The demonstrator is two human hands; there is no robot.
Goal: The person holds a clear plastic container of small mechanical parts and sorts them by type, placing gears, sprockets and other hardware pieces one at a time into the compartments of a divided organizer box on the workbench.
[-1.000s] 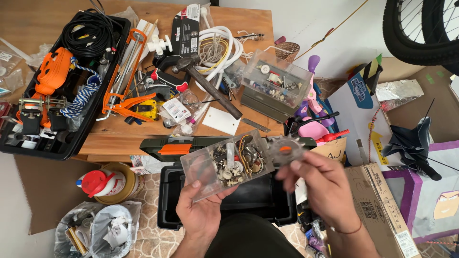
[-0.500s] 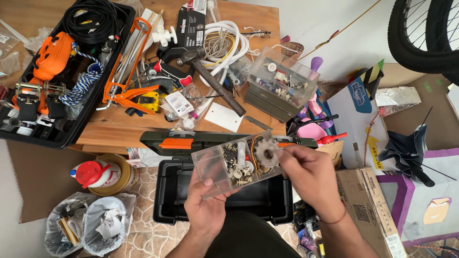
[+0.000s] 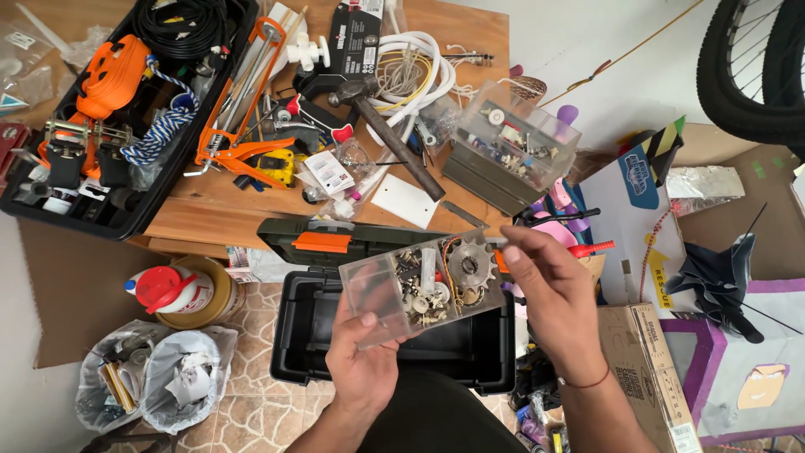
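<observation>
Over the open black toolbox (image 3: 394, 352), left hand (image 3: 362, 356) gripped the clear parts organizer (image 3: 419, 287) from below while right hand (image 3: 549, 289), fingers loose and holding nothing, hovered by the sprocket (image 3: 468, 264) lying in its right compartment; tray wanted keeping level.

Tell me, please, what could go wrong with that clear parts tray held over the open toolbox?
1. The left hand supports the clear parts tray alone from one end, tilted; small parts could slide out into the open black toolbox below.
2. The toothed sprocket lies loose atop the heaped far compartment, and the right hand is beside it, not gripping; a jolt might tip it out.
</observation>
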